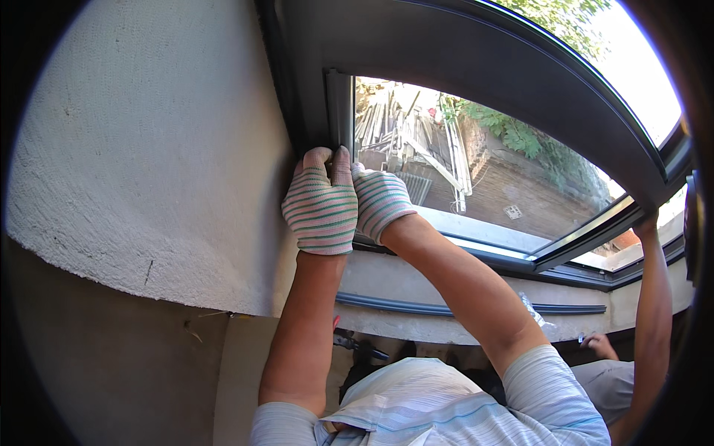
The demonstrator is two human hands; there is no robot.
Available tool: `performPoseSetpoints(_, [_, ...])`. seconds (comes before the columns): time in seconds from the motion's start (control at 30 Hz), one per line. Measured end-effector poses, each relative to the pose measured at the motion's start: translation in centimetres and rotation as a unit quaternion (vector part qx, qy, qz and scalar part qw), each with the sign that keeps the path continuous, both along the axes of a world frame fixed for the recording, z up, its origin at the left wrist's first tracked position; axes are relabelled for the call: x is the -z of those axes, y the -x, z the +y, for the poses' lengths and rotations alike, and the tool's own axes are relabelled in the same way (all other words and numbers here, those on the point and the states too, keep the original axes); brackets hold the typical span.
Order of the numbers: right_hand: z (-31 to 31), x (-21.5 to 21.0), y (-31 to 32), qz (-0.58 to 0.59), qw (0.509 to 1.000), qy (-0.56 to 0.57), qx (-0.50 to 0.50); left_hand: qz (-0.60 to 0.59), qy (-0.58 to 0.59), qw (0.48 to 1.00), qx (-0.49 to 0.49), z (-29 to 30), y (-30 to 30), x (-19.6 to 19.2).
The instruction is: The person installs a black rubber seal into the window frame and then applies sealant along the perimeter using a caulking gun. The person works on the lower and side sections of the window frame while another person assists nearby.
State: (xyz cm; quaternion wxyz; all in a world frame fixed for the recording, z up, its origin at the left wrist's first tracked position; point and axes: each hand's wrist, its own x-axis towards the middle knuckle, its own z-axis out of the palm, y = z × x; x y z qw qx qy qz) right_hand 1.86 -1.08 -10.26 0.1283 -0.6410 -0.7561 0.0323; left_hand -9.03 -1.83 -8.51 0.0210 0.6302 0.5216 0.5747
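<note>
Left hand (321,204) and right hand (383,201) half-curled at the left of the window frame (513,82), hold impossible to tell, pale wall (149,149) left of the frame, glass (520,186) inside it, dark bar (401,303) below it, narrow strip (339,108) along its inner left edge

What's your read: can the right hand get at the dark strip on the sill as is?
Likely yes: the right hand must leave the window frame, but the dark strip on the sill lies uncovered left of the right forearm.

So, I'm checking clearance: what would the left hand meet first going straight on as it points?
The left hand would likely meet the dark window frame first, and may already touch it; depth is unclear.
</note>
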Motion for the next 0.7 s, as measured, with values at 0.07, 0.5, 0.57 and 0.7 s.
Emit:
performPoseSetpoints(0.07, [-0.2,-1.2,0.2,-0.02,0.999,0.033,0.0,0.003,0.011,1.0,-0.011,0.1,0.1,0.0])
performPoseSetpoints(0.5, [-1.1,-6.8,-2.9,0.282,0.951,-0.106,-0.065,0.001,0.04,0.999,-0.036,0.0,-0.1,1.2])
performPoseSetpoints(0.57, [-1.1,-9.4,-2.2,0.211,0.972,-0.092,-0.04,0.009,0.042,0.998,-0.041,-0.1,-0.1,1.7])
performPoseSetpoints(0.7, [-0.3,-11.2,-1.2,0.041,0.994,-0.1,-0.019,0.012,0.035,0.998,-0.041,0.2,-0.5,4.0])
